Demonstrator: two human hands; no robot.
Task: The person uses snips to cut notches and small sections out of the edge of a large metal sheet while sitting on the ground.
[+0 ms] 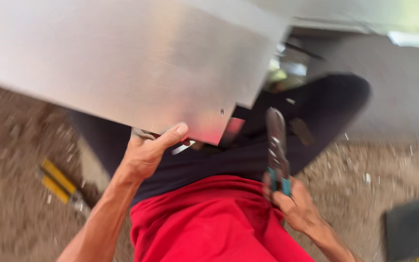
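Metal sheet up in front of body, lower edge pinched by left hand, thumb on top. Right hand clenched round snips, just right of sheet. Yellow-handled tool on ground, left.

The metal sheet is bare silvery metal, smooth with a dull brushed sheen and fine scratches, picking up a reddish reflection near its lower corner; the pliers have grey metal jaws, fairly matt, and teal plastic grips; the shirt is plain red cloth, matt; the trousers are dark matt cloth; the floor is rough, gritty brown ground; the tool lying there has yellow grips and grey metal.
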